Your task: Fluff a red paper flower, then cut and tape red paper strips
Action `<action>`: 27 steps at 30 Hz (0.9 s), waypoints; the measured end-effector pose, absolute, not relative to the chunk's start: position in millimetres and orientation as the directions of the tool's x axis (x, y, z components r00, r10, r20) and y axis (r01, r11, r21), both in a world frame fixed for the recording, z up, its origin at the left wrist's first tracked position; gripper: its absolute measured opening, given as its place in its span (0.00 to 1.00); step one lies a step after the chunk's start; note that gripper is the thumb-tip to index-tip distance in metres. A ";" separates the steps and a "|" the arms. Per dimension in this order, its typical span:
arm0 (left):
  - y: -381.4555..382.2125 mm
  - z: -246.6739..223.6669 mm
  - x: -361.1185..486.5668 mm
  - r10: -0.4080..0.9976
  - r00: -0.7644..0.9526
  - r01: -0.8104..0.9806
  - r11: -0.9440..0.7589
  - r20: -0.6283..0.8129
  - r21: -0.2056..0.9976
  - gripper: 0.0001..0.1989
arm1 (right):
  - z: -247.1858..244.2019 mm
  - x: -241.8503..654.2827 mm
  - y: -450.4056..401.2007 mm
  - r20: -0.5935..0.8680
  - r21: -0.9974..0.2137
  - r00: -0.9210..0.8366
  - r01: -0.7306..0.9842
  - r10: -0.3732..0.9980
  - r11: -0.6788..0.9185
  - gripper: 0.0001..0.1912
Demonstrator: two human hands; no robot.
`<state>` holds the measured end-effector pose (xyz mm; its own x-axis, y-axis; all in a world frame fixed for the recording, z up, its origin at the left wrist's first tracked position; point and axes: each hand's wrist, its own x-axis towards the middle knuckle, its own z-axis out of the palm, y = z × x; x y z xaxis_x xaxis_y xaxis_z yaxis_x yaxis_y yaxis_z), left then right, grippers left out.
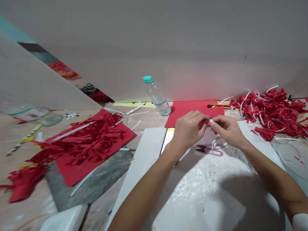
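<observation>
The left hand (192, 125), fingers closed around a small red paper piece (202, 123), meets the right hand (225, 125), thumb and finger pinching a narrow white strip (211, 120) above pink-handled metal snips (211, 150), seemingly to bind them, which calls for steady tension.

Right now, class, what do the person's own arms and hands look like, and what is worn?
The left grip and right grip are ungloved human hands. The left forearm shows no sleeve; the right forearm meets what looks like a white sleeve at the lower right corner.
</observation>
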<state>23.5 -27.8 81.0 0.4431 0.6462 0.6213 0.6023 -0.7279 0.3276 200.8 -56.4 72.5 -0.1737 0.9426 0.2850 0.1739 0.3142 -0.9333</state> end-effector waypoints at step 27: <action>-33.4 99.7 14.3 0.789 0.470 0.427 -0.596 0.397 0.679 0.14 | 80.4 202.7 -62.8 0.409 -0.788 -0.154 0.438 0.900 0.433 0.12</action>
<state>14.3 -33.4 99.7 0.4700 0.7885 0.3966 0.4275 -0.5965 0.6793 202.7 -62.8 80.4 -0.1535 0.8996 0.4089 0.4384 0.4329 -0.7877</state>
